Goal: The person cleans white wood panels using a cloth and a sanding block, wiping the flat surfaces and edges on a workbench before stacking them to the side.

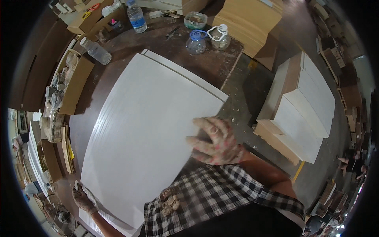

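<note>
A large white panel lies in front of me on a dark brown table. It has a grooved strip along its far edge. My right hand, in a pale work glove with pinkish spots, is over the panel's right edge. Its fingers are spread, with nothing visible between them. At the near left corner of the panel is my left hand, also gloved and smudged. Its fingers are curled beside a pale, thin piece that I cannot make out.
Plastic bottles, two handled jugs and a clear tub stand at the back. A clear bottle and a cardboard box are at left. White-faced furniture stands on the floor at right. Cardboard stands behind the table.
</note>
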The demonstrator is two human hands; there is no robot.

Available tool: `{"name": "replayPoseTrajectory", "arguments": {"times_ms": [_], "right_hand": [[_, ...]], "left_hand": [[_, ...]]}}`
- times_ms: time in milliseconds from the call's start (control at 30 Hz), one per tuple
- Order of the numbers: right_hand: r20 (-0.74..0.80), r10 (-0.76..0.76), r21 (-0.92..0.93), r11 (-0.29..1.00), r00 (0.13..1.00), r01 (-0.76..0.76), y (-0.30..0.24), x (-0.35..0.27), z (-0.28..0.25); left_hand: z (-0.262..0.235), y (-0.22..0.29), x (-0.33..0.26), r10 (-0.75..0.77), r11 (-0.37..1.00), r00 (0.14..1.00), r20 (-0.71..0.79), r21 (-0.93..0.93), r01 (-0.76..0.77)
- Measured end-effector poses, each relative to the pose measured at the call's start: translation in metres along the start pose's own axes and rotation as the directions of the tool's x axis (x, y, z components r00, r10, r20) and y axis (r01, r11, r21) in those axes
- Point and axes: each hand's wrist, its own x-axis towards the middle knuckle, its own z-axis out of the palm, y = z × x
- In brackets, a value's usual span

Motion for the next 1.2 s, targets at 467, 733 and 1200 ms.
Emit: {"name": "replayPoseTrajectory", "arguments": {"times_ms": [467,733,1200], "right_hand": [[-0.193,0.078,-0.083,0.992,0.978,-0.096,-0.013,0.008,0.07],[-0.459,0.058,-0.304,0.927,0.886,-0.218,0.062,0.049,0.021],[-0.303,0.009,-0.299,0.949,0.953,-0.104,0.043,0.021,0.031]], "left_hand": [[0.033,0.031,0.04,0.118,0.915,0.992,-0.052,0.393,-0.088],[0.046,0.055,0.066,0.246,0.899,0.969,-0.037,0.382,-0.213],[0.124,0.24,0.047,0.303,0.92,0.946,-0.112,-0.226,-0.321]]}}
